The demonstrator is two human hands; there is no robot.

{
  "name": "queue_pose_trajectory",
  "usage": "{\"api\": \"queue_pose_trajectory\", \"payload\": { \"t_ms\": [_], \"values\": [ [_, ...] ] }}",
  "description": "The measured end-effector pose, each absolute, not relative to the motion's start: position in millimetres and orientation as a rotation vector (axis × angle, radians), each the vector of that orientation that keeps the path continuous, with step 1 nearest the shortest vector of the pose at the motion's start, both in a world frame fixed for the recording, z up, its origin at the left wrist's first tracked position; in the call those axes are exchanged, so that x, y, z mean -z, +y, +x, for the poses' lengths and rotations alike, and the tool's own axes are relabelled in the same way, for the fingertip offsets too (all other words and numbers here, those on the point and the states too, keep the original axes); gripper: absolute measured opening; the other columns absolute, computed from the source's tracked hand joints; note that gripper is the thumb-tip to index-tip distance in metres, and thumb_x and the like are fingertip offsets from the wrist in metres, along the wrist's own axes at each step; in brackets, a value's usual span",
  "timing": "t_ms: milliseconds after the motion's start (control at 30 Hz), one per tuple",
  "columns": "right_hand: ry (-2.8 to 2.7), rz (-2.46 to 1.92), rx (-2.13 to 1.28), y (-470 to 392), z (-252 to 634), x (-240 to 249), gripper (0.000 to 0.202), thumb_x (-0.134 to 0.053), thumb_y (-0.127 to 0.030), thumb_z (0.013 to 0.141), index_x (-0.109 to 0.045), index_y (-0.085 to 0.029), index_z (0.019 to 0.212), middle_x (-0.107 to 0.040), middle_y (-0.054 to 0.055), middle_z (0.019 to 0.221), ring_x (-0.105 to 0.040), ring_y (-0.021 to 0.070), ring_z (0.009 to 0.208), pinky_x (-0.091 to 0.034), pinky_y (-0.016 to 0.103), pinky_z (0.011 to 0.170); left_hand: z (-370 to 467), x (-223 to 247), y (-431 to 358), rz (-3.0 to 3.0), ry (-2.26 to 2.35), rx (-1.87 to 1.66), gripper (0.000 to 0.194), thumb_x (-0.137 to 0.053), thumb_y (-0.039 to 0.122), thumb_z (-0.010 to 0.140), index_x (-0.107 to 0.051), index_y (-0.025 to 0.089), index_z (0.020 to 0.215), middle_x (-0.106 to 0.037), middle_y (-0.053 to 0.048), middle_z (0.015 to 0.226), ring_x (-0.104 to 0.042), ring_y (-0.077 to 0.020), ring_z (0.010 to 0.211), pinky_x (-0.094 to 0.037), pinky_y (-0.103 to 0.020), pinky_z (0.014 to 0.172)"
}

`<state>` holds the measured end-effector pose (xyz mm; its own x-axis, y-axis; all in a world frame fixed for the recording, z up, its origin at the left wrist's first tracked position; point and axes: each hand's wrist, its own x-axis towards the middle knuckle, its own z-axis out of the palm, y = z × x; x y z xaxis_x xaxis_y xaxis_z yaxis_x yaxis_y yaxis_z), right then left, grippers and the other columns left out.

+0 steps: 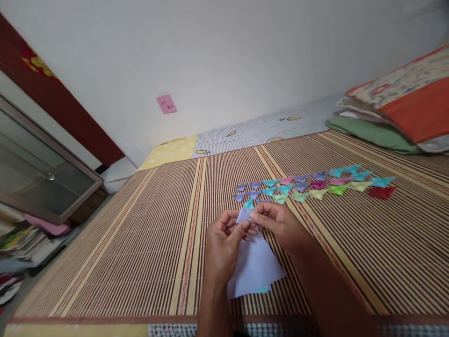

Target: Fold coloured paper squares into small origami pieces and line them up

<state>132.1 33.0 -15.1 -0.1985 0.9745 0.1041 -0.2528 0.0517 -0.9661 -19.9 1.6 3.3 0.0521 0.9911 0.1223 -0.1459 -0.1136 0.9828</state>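
Note:
A small piece of folded pale lilac paper [244, 215] is pinched between both hands. My left hand [226, 241] grips it from the left with thumb and fingers closed. From the right, my right hand [277, 224] pinches its edge between thumb and fingertips. Below the hands lie loose lilac paper sheets [257, 267], with a bit of turquoise paper [262, 289] showing at their lower edge. Just beyond my fingers stand rows of small folded paper boats [300, 196] in purple, blue, pink, green, yellow and red.
Everything rests on a striped bamboo mat [140, 243] over a bed. Folded bedding [407, 107] is piled at the right. A pink note [166, 104] sticks to the white wall. Left of the bed are a glass-fronted cabinet [38, 164] and a stack of books [28, 243].

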Motion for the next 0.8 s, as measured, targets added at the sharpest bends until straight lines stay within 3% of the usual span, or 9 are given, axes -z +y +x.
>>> {"api": "queue_pose_trajectory", "payload": {
  "t_ms": [100, 200, 267, 433, 800],
  "values": [
    [-1.176, -0.867, -1.393, 33, 132, 16, 0.033, -0.080, -0.046, 0.074, -0.065, -0.018, 0.068, -0.060, -0.001, 0.062, -0.051, 0.0134, 0.059, -0.041, 0.028, 0.059, -19, -2, -1, 1.256, 1.034, -1.425, 0.029, -0.079, 0.019, 0.083, -0.064, 0.022, 0.108, -0.074, 0.000, 0.086, -0.071, -0.0148, 0.076, -0.055, -0.025, 0.069],
    [-1.173, -0.891, -1.345, 32, 132, 15, 0.033, -0.079, -0.045, 0.075, -0.062, -0.019, 0.065, -0.054, -0.004, 0.058, -0.046, 0.0123, 0.055, -0.036, 0.026, 0.055, -18, 0, -2, 1.400, 1.144, -1.479, 0.018, -0.077, 0.020, 0.086, -0.064, 0.023, 0.097, -0.069, 0.000, 0.088, -0.069, -0.0153, 0.080, -0.056, -0.027, 0.075],
    [-1.178, -0.895, -1.316, 32, 131, 13, 0.032, -0.079, -0.044, 0.076, -0.062, -0.019, 0.065, -0.054, -0.004, 0.058, -0.046, 0.0127, 0.056, -0.037, 0.027, 0.055, -17, 2, -2, 1.416, 1.184, -1.482, 0.012, -0.077, 0.023, 0.087, -0.066, 0.022, 0.091, -0.070, -0.001, 0.083, -0.069, -0.0160, 0.078, -0.056, -0.027, 0.074],
    [-1.179, -0.830, -1.325, 29, 129, 11, 0.025, -0.077, -0.041, 0.081, -0.067, -0.019, 0.073, -0.066, 0.000, 0.069, -0.059, 0.0159, 0.066, -0.047, 0.030, 0.066, -13, 1, 2, 1.139, 1.060, -1.547, 0.019, -0.083, 0.024, 0.078, -0.066, 0.019, 0.083, -0.075, -0.002, 0.072, -0.075, -0.0187, 0.070, -0.059, -0.028, 0.067],
    [-1.268, -0.824, -1.266, 29, 126, 10, 0.022, -0.077, -0.037, 0.082, -0.068, -0.019, 0.074, -0.068, 0.000, 0.070, -0.063, 0.0170, 0.069, -0.048, 0.031, 0.068, -8, -4, -1, 1.133, 1.102, -1.674, 0.013, -0.082, 0.019, 0.078, -0.071, 0.017, 0.072, -0.076, -0.003, 0.067, -0.071, -0.0145, 0.062, -0.057, -0.023, 0.060]
  ]
}}
